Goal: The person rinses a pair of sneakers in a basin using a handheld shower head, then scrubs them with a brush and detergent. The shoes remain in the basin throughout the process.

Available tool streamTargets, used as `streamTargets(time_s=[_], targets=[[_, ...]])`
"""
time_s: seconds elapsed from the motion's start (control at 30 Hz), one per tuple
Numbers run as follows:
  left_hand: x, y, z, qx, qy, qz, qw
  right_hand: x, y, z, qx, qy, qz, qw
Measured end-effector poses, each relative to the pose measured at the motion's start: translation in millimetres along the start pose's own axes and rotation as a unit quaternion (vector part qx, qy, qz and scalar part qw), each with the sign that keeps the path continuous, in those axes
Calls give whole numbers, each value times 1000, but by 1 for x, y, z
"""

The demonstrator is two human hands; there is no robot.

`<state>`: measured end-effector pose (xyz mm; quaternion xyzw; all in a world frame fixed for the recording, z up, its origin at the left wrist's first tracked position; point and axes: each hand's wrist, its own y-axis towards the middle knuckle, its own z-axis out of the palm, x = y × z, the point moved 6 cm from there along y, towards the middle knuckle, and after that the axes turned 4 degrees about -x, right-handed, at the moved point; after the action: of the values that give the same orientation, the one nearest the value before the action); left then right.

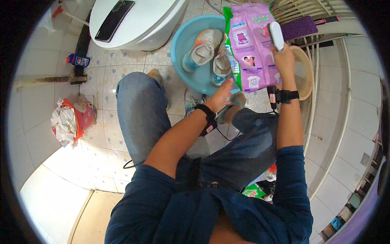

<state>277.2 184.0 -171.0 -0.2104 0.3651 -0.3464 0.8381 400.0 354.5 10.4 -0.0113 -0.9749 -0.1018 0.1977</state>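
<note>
My right hand (284,62) grips a white-backed scrub brush (276,35), its dark bristles turned left. Behind it is a large purple and green laundry detergent bag (254,45) with printed pictures and writing; whether the fingers also pinch the bag, I cannot tell. The bag overlaps the right side of a light blue plastic basin (179,30). Inside the basin lie two sneakers, a grey and orange one (202,50) and another (221,65) partly covered by the bag. Near the basin's front rim, my left hand (221,96) has its fingers apart, close to the bag's lower corner.
A smartphone (115,19) lies on the white toilet lid (152,21). Right of the bag stand a beige basin (304,73) and a white pipe rack (347,70) with a purple sponge mop head (300,29). A trash bin (86,113) and a blue bottle (78,60) are at left.
</note>
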Motion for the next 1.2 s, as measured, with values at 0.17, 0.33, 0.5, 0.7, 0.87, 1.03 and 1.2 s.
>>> streamTargets(time_s=[0.17,0.33,0.5,0.7,0.87,1.03,1.2], targets=[[-2,-3,-16,-45,-15,-3,999,-1,6,13,24,-20,-37,999],[-6,-7,-18,-51,-16,2,999,-8,9,19,32,-3,-37,999],[-5,-8,-23,-59,-14,8,998,-17,9,11,14,79,-16,997],[-1,-4,-28,-67,-10,5,998,-19,11,5,-16,187,13,982],[-3,-6,-30,-75,-6,13,997,0,10,16,18,151,-25,988],[-5,-8,-33,-87,-2,8,996,11,5,19,30,193,-29,980],[-6,-9,-32,-89,-4,13,996,9,5,18,10,238,-28,971]])
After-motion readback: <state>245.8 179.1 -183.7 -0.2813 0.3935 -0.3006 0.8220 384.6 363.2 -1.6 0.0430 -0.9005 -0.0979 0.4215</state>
